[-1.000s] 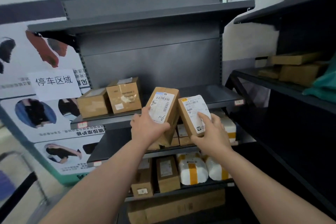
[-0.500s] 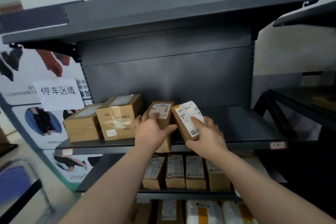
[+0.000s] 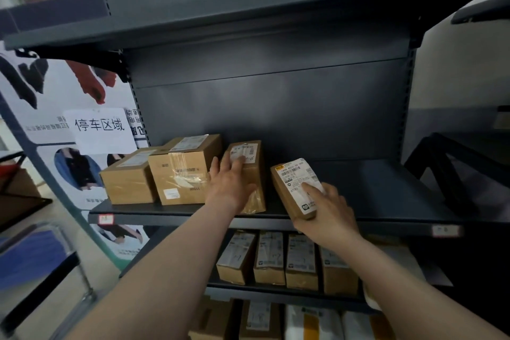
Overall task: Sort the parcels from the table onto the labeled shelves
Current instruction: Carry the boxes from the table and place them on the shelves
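Observation:
A narrow brown parcel (image 3: 252, 174) with a white label stands on the dark grey shelf (image 3: 372, 201), right of two bigger cardboard boxes (image 3: 182, 171). My left hand (image 3: 230, 183) lies flat against its front and left side, fingers spread over the label. A second small brown parcel (image 3: 294, 186) with a white shipping label is tilted over the shelf's front edge, and my right hand (image 3: 327, 211) grips it from below, thumb on the label. The two parcels are a short gap apart.
The shelf is bare to the right of the parcels. Small label tags (image 3: 445, 230) sit on its front edge. The shelf below holds several upright brown parcels (image 3: 287, 261); lower down are white and yellow bags (image 3: 314, 323). A top shelf (image 3: 248, 8) overhangs. A poster board (image 3: 82, 132) stands at left.
Both parcels went up and forward to the shelf. The left parcel now stands on it and my left hand has flattened against it. The right parcel has moved apart to the right.

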